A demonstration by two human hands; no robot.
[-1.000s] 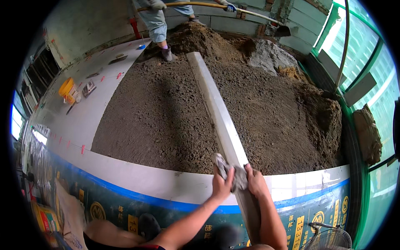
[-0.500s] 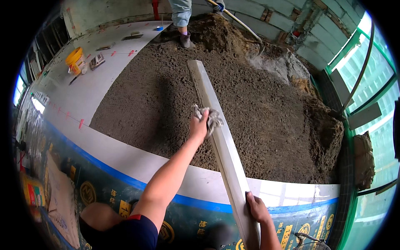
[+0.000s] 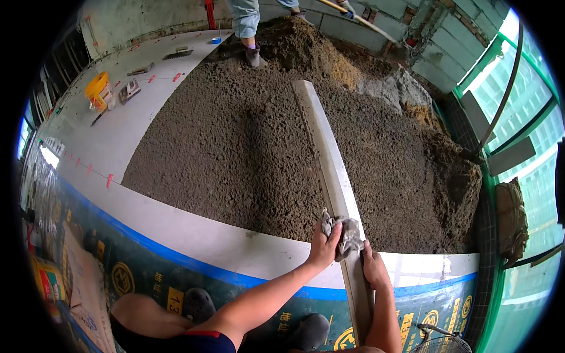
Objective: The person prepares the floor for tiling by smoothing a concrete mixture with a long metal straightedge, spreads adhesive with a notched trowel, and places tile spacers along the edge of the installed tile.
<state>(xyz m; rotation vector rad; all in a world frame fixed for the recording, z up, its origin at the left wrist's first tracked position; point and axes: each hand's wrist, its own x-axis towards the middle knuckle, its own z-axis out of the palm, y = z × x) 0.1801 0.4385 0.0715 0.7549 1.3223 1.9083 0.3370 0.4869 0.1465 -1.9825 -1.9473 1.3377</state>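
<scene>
My left hand (image 3: 322, 248) is closed on a crumpled grey rag (image 3: 348, 232), pressed over a long metal straightedge (image 3: 323, 141). Just right of it and slightly lower, my right hand (image 3: 375, 267) grips the bar's right side. The straightedge slants away from me over a broad bed of damp, crumbly mortar (image 3: 223, 135), with a grooved, darker strip to its left. Its far end points toward the mounds at the back.
Another person's boot (image 3: 253, 57) stands in the mortar, their gloved hand (image 3: 347, 10) on a long-handled tool (image 3: 371, 26). Left lie white tiles (image 3: 147, 217), a yellow bucket (image 3: 97, 88) and trowels (image 3: 129, 89). Right are a netted window (image 3: 524, 70) and a fan (image 3: 438, 347).
Half a second ago my left hand and rag were farther up the bar; they have slid back beside my right hand. The bar now sits farther right. The other person's tool has shifted.
</scene>
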